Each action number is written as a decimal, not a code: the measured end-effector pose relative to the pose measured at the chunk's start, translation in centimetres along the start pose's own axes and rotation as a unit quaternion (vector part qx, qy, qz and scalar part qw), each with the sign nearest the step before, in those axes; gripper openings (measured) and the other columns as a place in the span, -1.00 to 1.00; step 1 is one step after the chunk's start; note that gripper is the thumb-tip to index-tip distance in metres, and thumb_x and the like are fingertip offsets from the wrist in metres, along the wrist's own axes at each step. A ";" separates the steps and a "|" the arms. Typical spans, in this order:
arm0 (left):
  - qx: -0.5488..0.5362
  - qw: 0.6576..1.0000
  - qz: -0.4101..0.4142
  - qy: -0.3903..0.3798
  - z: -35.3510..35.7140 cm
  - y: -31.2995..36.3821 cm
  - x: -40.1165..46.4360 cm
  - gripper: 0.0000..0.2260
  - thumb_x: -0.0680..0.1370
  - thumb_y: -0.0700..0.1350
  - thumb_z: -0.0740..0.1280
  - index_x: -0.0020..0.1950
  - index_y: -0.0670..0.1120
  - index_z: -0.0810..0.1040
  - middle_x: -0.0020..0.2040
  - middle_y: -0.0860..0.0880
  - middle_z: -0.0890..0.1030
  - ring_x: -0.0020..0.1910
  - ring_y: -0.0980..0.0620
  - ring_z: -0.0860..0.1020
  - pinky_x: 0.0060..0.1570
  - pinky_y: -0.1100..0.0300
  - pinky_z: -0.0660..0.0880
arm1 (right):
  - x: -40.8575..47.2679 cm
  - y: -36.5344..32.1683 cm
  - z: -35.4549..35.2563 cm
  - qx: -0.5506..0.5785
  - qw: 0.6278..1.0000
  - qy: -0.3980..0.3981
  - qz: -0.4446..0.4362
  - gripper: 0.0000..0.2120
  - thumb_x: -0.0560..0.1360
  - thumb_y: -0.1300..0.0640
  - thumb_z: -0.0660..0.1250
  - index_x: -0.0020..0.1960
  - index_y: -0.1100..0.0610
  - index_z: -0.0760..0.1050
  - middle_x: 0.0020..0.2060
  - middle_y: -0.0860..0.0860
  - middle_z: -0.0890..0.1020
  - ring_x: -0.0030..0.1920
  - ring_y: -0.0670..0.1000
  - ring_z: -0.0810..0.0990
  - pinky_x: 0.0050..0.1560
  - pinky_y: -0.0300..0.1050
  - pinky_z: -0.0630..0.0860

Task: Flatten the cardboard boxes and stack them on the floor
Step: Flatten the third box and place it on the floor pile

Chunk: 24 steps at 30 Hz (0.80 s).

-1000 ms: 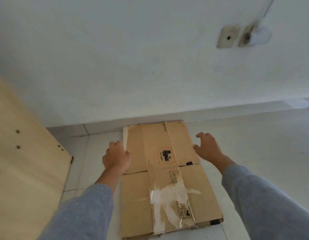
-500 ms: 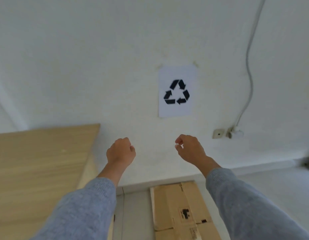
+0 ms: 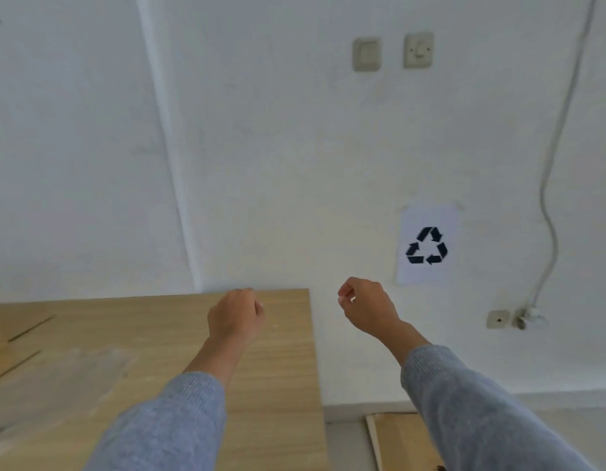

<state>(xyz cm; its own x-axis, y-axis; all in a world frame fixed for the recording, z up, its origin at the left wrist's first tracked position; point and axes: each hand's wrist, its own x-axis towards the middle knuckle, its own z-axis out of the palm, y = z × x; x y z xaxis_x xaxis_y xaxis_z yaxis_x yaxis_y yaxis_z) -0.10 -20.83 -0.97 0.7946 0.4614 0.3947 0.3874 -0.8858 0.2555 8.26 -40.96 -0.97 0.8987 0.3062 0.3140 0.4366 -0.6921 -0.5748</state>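
A flattened brown cardboard box (image 3: 400,440) lies on the floor at the bottom of the view, mostly hidden by my right sleeve. My left hand (image 3: 235,316) hovers above the wooden table (image 3: 281,385) with its fingers curled in and nothing in them. My right hand (image 3: 366,307) is raised in front of the white wall, fingers loosely curled, also holding nothing. At the far left edge, part of another cardboard piece (image 3: 9,338) rests on the table, blurred.
A sheet with a recycling sign (image 3: 428,248) is stuck on the wall. Wall switches (image 3: 393,53) sit higher up, and a socket with a plug (image 3: 519,319) and a cable (image 3: 553,185) stand at the right. The white floor (image 3: 345,447) shows beside the table.
My view has risen and swung left, away from the flattened box on the floor toward the table. Both hands have let go of the box and lifted, empty.
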 end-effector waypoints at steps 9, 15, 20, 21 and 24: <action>0.007 1.000 -0.006 0.020 -6.0 -20.4 2.8 -0.78 0.54 -0.09 0.15 -0.03 -0.09 0.59 -0.01 -0.08 0.63 -0.03 -0.13 0.60 -0.14 0.12 0.50 | -0.1 -18.2 12.4 0.007 1.000 -0.007 -0.019 -0.83 0.50 0.15 0.22 0.03 0.09 0.54 0.00 0.02 0.62 0.03 0.07 0.59 0.00 -0.03 0.54; 0.029 0.999 0.030 0.014 -8.8 -35.3 8.1 -0.79 0.56 -0.10 0.15 -0.03 -0.09 0.58 -0.03 -0.05 0.62 -0.08 -0.06 0.59 -0.23 0.15 0.45 | 2.6 -31.7 23.6 0.055 0.998 0.018 0.018 -0.91 0.46 0.16 0.24 -0.14 0.03 0.52 -0.04 0.07 0.64 -0.03 0.10 0.60 0.01 0.01 0.56; 0.034 0.999 0.003 0.022 -9.5 -45.1 12.7 -0.79 0.56 -0.12 0.15 -0.05 -0.10 0.58 -0.07 -0.04 0.63 -0.22 0.00 0.49 -0.29 0.17 0.40 | 5.1 -39.4 30.8 0.033 0.999 -0.003 0.018 -0.86 0.50 0.15 0.22 -0.04 0.09 0.55 -0.05 0.04 0.63 -0.06 0.07 0.60 -0.04 -0.02 0.58; 0.031 0.999 -0.002 0.019 -9.4 -46.6 13.5 -0.79 0.56 -0.12 0.15 -0.05 -0.10 0.58 -0.07 -0.03 0.62 -0.23 0.01 0.49 -0.29 0.17 0.40 | 5.7 -40.4 31.9 0.025 1.000 -0.007 0.017 -0.86 0.50 0.15 0.22 -0.03 0.09 0.55 -0.05 0.04 0.63 -0.05 0.07 0.60 -0.04 -0.02 0.58; 0.029 0.999 -0.001 0.015 -9.3 -50.1 15.4 -0.78 0.56 -0.13 0.14 -0.05 -0.10 0.57 -0.07 -0.03 0.62 -0.22 0.01 0.50 -0.29 0.18 0.40 | 7.4 -43.1 34.8 0.011 1.000 -0.008 0.008 -0.86 0.50 0.15 0.22 -0.03 0.09 0.55 -0.05 0.04 0.64 -0.04 0.06 0.59 -0.05 -0.07 0.54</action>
<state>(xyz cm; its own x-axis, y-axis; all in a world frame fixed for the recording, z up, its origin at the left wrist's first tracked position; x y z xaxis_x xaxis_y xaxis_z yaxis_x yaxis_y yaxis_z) -11.61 31.13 0.51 0.7804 0.4631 0.4202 0.4157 -0.8862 0.2046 -2.47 13.88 -0.11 0.9062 0.3051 0.2927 0.4224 -0.6826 -0.5963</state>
